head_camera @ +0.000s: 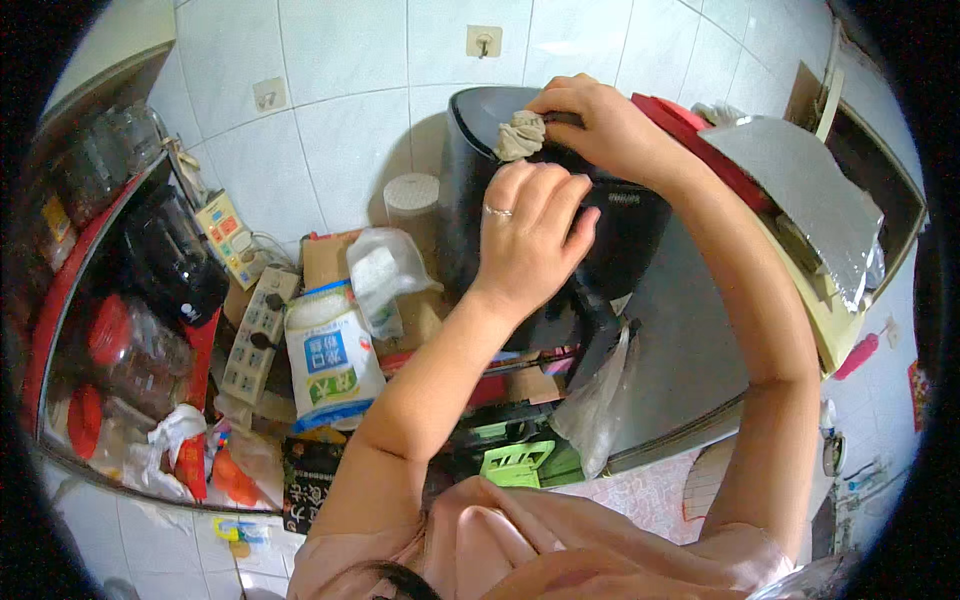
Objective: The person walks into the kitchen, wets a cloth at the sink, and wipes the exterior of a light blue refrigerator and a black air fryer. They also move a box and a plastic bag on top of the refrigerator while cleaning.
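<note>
A bunched beige cloth (520,136) is just above the top of a tall black appliance (476,202). My right hand (596,124) pinches the cloth's right side between its fingertips and thumb. Just below the cloth is my left hand (534,225), back upward, a ring on one finger. Its fingers bend away from me, and their tips are hidden, so I cannot tell whether they grip anything. The appliance stands against the tiled wall, its front partly covered by my left hand and forearm.
Left of the appliance stand a white-lidded container (411,196), a printed food bag (334,352) and a power strip (259,334). Jars with red lids (109,330) fill the far left. A clear plastic bag (600,405) hangs in front; a grey sheet (802,187) lies at right.
</note>
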The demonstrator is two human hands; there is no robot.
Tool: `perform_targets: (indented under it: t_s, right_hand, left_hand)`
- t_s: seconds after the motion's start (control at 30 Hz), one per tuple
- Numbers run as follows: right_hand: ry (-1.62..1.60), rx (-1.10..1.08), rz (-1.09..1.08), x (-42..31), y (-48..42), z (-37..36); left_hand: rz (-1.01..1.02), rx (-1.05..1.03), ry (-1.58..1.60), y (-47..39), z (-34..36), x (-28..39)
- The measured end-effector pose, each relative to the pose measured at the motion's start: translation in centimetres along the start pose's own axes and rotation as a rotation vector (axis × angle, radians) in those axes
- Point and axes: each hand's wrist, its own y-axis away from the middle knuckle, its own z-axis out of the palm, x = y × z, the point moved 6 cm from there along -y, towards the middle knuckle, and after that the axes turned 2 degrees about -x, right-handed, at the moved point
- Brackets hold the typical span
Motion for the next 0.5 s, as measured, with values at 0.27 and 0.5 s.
perform_targets:
  t_s: [0.27,0.5]
  right_hand:
    - [0.219,-0.073,0.355,11.4,-10.5,6.3]
    - [0.083,-0.124,0.054,5.1,-8.0,5.5]
  left_hand:
    - [0.005,0.018,0.13,0.2,0.6,0.1]
    - [-0.008,0.023,0.142,0.6,0.5,-0.6]
